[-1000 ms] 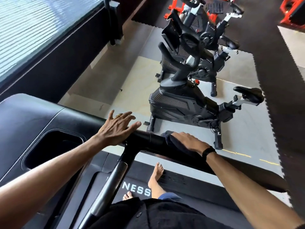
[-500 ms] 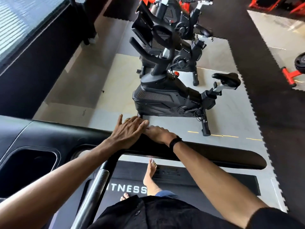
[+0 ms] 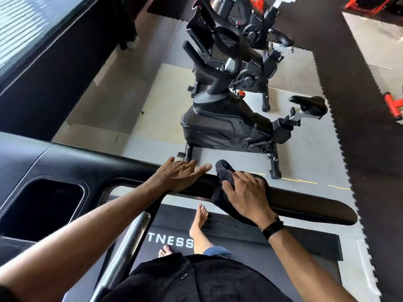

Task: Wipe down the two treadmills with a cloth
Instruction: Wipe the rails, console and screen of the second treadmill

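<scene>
Right hand [image 3: 246,197] grips cloth [image 3: 222,171] on handrail [image 3: 305,209], left hand [image 3: 178,175] flat (exercise bike [image 3: 229,127] beyond).

Black exercise bikes [image 3: 235,127] on grey floor [image 3: 152,101].

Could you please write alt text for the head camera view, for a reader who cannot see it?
A person standing barefoot on a treadmill presses a dark cloth onto the black handrail with the right hand, while the left hand rests flat on the rail beside it. Black exercise bikes stand on the floor beyond.
</scene>
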Demonstrator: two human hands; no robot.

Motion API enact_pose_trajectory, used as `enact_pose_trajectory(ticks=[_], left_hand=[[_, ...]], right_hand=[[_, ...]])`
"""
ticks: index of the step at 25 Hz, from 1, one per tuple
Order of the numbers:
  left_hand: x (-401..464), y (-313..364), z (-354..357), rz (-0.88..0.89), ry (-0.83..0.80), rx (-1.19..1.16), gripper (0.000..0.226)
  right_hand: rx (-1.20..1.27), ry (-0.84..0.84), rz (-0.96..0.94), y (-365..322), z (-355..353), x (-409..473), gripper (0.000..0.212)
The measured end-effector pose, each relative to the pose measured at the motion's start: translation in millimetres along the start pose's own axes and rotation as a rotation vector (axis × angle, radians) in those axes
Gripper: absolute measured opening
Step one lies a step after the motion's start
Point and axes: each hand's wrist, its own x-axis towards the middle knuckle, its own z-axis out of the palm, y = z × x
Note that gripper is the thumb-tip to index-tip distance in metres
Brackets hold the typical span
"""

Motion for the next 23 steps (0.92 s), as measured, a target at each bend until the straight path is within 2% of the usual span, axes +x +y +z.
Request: enact_pose_trajectory(ticks=[2,6,9,13,15,18,21,23], left_hand=[[3,0,0,0.029,-0.005,0.046,0.036],[6,-6,6,0.064,0.015,0.087,0.024],[3,-8,7,0.032,0.003,0.019,0.026],[1,-5,2,0.002,-0.011,-0.006,0.032],[-2,-4,2,0.016,0.033,0.003,0.033],[-4,-1,0,-0.011,0.22,-0.083,0.053],[-2,-1,2,0.006,0.327,-0.102,0.058],[0,-3,4,0.042,0.34,-0.089,0.064]], right_hand=[[-0.004,-0.02,-0.033,-13,1,0,0.066],[0.133,-0.293,-0.014,-27,-12,38,0.048],[0.288,-0.512,0.115,-14,-10,71,0.07],[0.29,-0.585,0.168,31,-10,72,0.08],[0.246,-0.548,0.187,49,-13,63,0.065],[0.046,-0.405,0.188,53,-15,37,0.065],[-0.016,-0.155,0.202,39,-12,14,0.045],[0.023,-0.023,0.241,24,-10,2,0.043]])
